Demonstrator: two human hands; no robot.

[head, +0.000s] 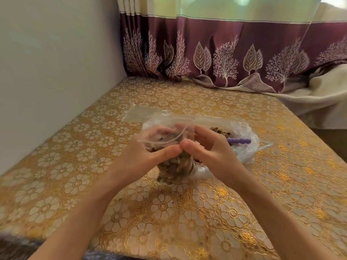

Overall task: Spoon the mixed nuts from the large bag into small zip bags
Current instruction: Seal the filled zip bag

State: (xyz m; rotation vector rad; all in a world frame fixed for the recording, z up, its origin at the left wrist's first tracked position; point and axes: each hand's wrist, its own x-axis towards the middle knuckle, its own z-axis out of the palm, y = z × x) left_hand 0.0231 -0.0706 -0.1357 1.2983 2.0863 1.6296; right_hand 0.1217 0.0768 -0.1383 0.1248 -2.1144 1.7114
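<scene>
Small zip bag [175, 166] of nuts: top pinched between left hand [150, 154] and right hand [212, 149]; large bag [242, 132] just beyond

Around the large bag [242, 139] on the table [281, 194]: open cloth to its right and toward the curtain [225, 59] behind; both hands [212, 149] with the small zip bag [174, 166] block its near-left side; a flat empty bag [139, 113] lies behind-left
</scene>
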